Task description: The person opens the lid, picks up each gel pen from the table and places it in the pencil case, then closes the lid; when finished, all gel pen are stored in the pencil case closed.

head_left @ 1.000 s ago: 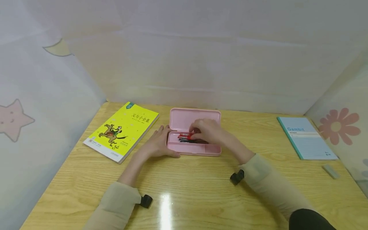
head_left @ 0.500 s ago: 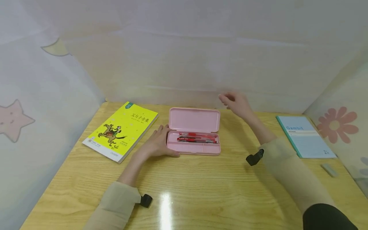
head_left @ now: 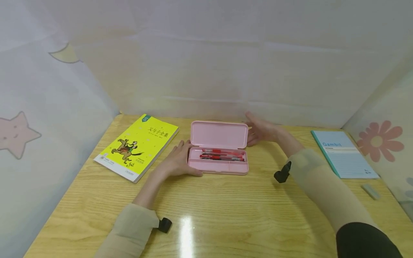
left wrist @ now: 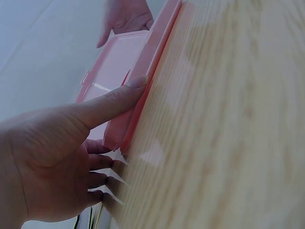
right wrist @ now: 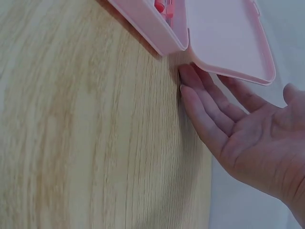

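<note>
A pink pencil case (head_left: 206, 166) lies on the table with its lid (head_left: 219, 134) raised toward the back. Several red and dark pens (head_left: 222, 152) rest in its long rear compartment. My left hand (head_left: 175, 161) holds the case's left end, its thumb along the front wall in the left wrist view and the other fingers at the end. Beyond the right end, my right hand (head_left: 262, 129) has its fingers extended behind the lid's right edge. In the right wrist view some fingertips pass under and behind the lid, so whether they touch it is hard to tell.
Left of the case lies a yellow book (head_left: 137, 147) with a cartoon cover. A light-blue notebook (head_left: 345, 157) sits at the far right, with a small grey-green eraser (head_left: 371, 191) in front of it. A white printed cloth (head_left: 206, 71) walls the table (head_left: 226, 215).
The right hand has left the pens, risen to the right, and come down behind the lid's right edge with its fingers spread. The left hand and the case have stayed put.
</note>
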{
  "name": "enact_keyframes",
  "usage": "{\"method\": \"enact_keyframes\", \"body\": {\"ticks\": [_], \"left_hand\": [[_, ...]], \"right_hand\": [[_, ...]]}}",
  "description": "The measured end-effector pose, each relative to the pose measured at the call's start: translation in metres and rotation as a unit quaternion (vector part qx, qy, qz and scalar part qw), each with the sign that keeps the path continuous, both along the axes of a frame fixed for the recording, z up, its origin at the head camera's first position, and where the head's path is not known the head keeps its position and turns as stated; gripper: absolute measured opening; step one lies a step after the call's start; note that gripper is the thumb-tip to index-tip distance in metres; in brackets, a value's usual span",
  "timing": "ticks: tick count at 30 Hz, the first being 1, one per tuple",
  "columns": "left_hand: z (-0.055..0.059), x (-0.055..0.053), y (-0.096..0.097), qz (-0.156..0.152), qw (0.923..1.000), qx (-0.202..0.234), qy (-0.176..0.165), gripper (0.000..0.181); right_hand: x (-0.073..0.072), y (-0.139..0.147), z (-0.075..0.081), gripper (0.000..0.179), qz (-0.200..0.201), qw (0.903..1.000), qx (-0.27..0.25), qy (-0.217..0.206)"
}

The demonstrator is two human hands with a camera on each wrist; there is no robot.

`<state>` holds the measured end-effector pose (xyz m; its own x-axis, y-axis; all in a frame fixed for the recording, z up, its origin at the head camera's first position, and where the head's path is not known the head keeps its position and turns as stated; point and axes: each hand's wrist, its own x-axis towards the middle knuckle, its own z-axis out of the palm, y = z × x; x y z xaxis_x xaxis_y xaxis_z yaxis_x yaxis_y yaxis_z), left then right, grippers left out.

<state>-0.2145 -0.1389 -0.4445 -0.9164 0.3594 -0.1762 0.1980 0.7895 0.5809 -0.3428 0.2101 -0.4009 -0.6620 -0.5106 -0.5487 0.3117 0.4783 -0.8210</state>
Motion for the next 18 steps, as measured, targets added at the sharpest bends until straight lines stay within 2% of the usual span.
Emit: {"method": "enact_keyframes", "body": {"ticks": [3, 7, 11, 18], "left_hand": [[0.001, 0.0, 0.0, 0.0, 1.0, 0.0, 0.003, 0.114], [0.001, 0.0, -0.001, 0.001, 1.0, -0.001, 0.003, 0.114], [0.0, 0.0, -0.001, 0.0, 1.0, -0.001, 0.002, 0.115], [0.001, 0.001, 0.0, 0.0, 1.0, -0.001, -0.001, 0.115]], "right_hand": [[0.0, -0.003, -0.002, 0.092, 0.024, 0.9996, -0.007, -0.014], [0.002, -0.008, -0.008, 0.092, 0.038, 0.9986, -0.025, -0.029], [0.004, -0.013, -0.012, 0.089, 0.028, 0.9979, -0.038, -0.045], [0.008, -0.016, -0.014, 0.085, 0.005, 0.9982, -0.044, -0.041]]}}
